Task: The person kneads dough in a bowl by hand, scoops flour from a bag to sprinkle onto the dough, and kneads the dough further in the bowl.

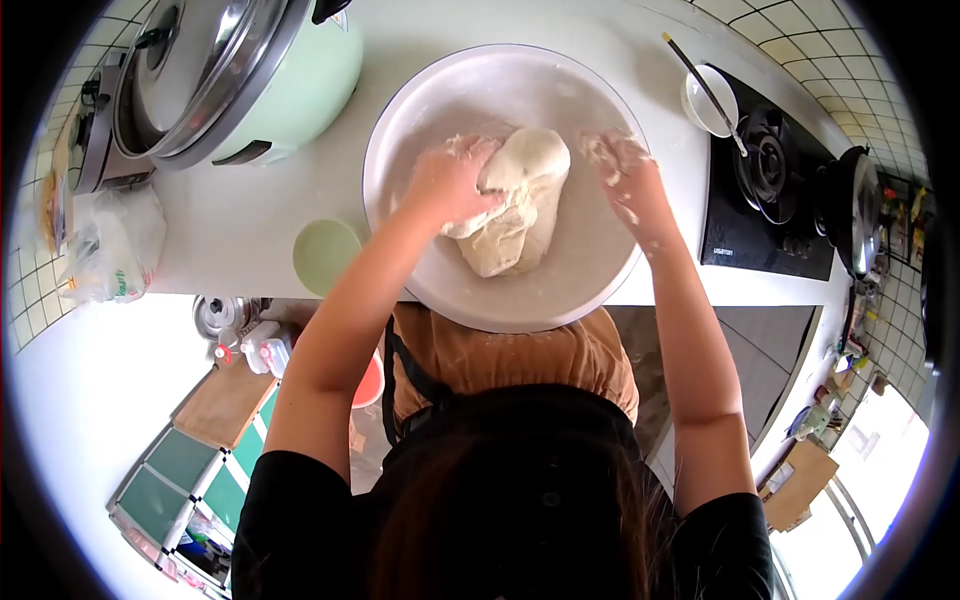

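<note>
A lump of pale dough, folded and uneven, lies in a wide white basin at the counter's front edge. My left hand grips the dough's left side, its fingers pressed into the mass and partly hidden by it. Off to the right, near the basin's inner wall, my right hand is apart from the dough. Its fingers are loosely spread and slightly blurred, with bits of dough stuck to them. More dough residue clings to the left fingers and the right wrist.
Left of the basin stand a green bowl and a large pale-green cooker with a lid. A plastic bag sits farther left. To the right are a black gas stove and a white bowl with a chopstick-like stick across it.
</note>
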### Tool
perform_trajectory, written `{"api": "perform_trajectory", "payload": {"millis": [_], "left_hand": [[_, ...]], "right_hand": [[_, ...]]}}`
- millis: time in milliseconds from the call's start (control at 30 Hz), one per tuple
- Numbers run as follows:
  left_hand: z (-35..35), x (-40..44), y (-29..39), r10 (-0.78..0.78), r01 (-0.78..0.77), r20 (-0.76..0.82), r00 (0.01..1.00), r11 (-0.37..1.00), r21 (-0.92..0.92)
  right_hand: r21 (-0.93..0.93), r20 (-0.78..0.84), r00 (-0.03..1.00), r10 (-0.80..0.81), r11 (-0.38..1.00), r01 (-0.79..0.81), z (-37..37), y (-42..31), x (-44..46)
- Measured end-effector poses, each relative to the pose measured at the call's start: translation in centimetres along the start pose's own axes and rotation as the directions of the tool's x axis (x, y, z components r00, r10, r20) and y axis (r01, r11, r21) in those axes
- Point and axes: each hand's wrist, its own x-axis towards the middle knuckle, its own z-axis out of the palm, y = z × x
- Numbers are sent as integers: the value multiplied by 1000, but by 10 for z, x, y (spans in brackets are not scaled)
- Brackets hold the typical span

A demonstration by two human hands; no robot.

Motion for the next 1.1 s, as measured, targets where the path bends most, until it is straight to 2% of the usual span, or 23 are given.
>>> {"api": "perform_trajectory", "payload": {"millis": [67, 100, 167, 200, 267, 300, 333, 400, 433, 533, 567, 633, 667, 733, 767, 867, 900, 933, 1033, 1100], "left_hand": [[3, -20, 10, 76, -71, -44, 996, 992, 100], [5, -31, 15, 115, -105, -62, 991, 983, 150], [3, -53, 27, 236, -219, -131, 963, 966, 135], [1, -63, 32, 292, -272, -169, 941, 954, 129], [-4, -76, 36, 303, -307, -186, 935, 952, 7], [-6, -80, 37, 306, -322, -196, 931, 945, -56], [-8, -84, 36, 218, -266, -223, 950, 939, -217], [-13, -90, 31, 33, -151, -227, 973, 836, -527], [-17, -86, 34, -100, -63, -226, 969, 784, -617], [-22, -57, 33, -135, 86, -173, 976, 961, -262], [-17, -44, 35, -171, 139, -117, 978, 959, -247], [3, -29, 33, -150, 151, 12, 989, 986, -68], [10, -25, 32, -147, 145, 77, 986, 989, 24], [16, -34, 39, -75, 78, -51, 996, 994, 72], [21, -39, 40, -58, 67, -101, 993, 993, 94], [24, -56, 46, -21, 41, -228, 973, 996, 82], [28, -59, 44, 3, 11, -285, 959, 999, 48], [31, -61, 42, 26, -22, -342, 939, 1000, 16], [40, -66, 46, -51, 13, -437, 898, 996, -90], [43, -58, 47, -73, 49, -432, 899, 997, -67]], "right_hand": [[-52, -94, 971, -218, 976, 214, 24, 10, 11], [-135, -46, 942, -333, 936, 325, 39, 23, 18], [-282, 79, 841, -535, 797, 534, 67, 47, 27], [-388, 166, 892, -421, 803, 452, 73, 46, 24], [-599, 294, 944, -153, 740, 306, 82, 35, 2], [-429, 134, 964, -231, 863, 266, 78, 16, -15], [-429, 103, 947, -306, 845, 319, 79, 17, -27], [-437, 41, 896, -442, 799, 414, 80, 27, -47], [-425, 52, 907, -417, 813, 398, 77, 25, -60], [-389, 107, 933, -344, 849, 357, 63, 13, -88], [-377, 137, 938, -318, 859, 346, 58, 8, -92], [-334, 157, 946, -282, 886, 320, 49, -2, -90], [-406, 184, 949, -257, 859, 311, 47, -1, -87], [-540, 230, 953, -196, 789, 293, 44, 6, -73], [-550, 245, 969, -37, 817, 171, 48, 8, -60], [-561, -35, 952, -305, 794, 234, 78, 19, -35], [-414, 10, 956, -293, 869, 270, 86, 21, -35], [-410, 5, 962, -272, 877, 250, 89, 20, -39], [-430, 26, 968, -248, 872, 235, 92, 15, -63], [-444, -19, 965, -260, 867, 225, 99, 18, -57]]}}
